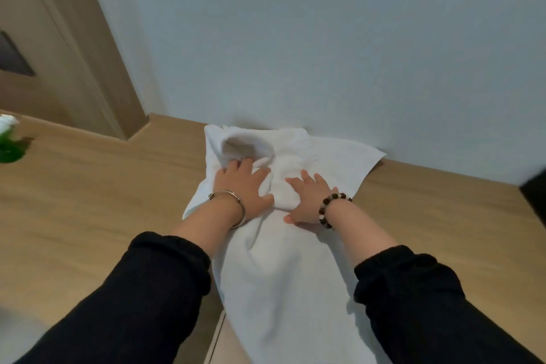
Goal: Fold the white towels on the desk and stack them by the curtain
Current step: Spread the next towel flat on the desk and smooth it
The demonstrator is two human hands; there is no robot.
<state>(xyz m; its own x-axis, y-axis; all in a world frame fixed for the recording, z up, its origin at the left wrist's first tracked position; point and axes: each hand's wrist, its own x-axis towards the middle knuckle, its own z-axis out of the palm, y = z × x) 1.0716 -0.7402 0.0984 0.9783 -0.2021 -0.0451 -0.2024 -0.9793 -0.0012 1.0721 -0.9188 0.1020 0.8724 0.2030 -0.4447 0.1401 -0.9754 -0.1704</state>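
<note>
White towel laid across a wooden desk against a pale wall.
It runs from the wall to the near edge, bunched at the far end. The left hand curls its fingers into a fold there, and the right hand presses flat just beside it, fingers spread.

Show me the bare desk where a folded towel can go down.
Two bare wood patches on the desk: left, between the white towel and the green object; right, between the towel and the dark object at the frame edge. The middle is crowded: towel with left hand and right hand on it.
</note>
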